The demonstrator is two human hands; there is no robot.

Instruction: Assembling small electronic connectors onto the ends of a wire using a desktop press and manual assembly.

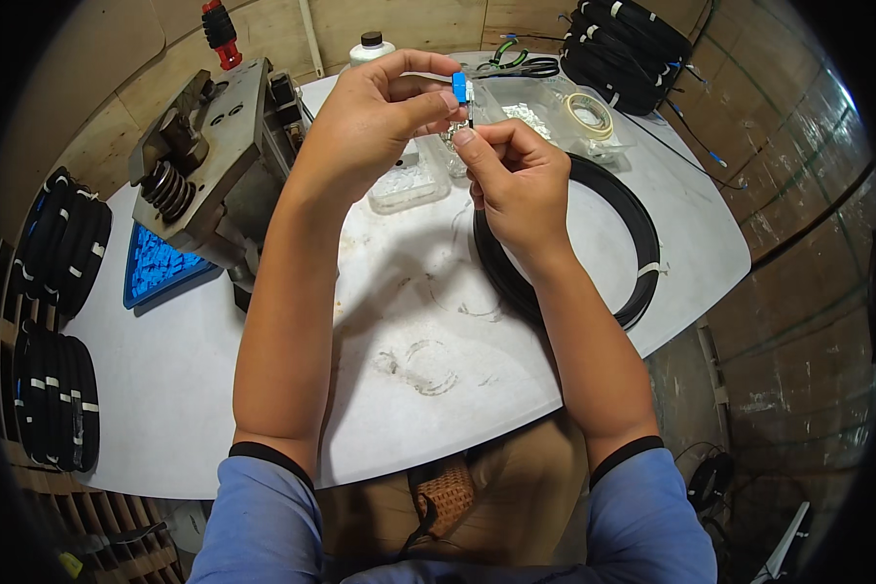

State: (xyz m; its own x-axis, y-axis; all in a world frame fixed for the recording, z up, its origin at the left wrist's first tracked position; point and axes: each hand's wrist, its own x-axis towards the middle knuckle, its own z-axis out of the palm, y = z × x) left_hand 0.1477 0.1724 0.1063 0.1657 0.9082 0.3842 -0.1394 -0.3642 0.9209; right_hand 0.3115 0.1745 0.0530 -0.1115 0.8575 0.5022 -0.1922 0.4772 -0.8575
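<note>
Raised over the far half of the table, my left hand [375, 122] pinches a small blue plastic connector housing [459, 88] between thumb and fingers. My right hand [524, 180] is closed just below and to the right of it, its thumb and forefinger gripping a thin black cable end [471, 119]. The cable's upper tip has a small whitish part [470, 91] and stands upright right beside the housing; whether it is seated inside I cannot tell. Beneath my right hand and forearm lies a coil of black cable [649, 234], bound with white tape.
At the left stands a metal press [200, 161], with a blue tray [146, 304] of blue housings beside it. Clear bins [409, 202] of small parts, a tape roll [589, 115], green-handled pliers [501, 51] and a white bottle [371, 49] sit behind my hands. Stacked cable coils [623, 54] rise at the back right.
</note>
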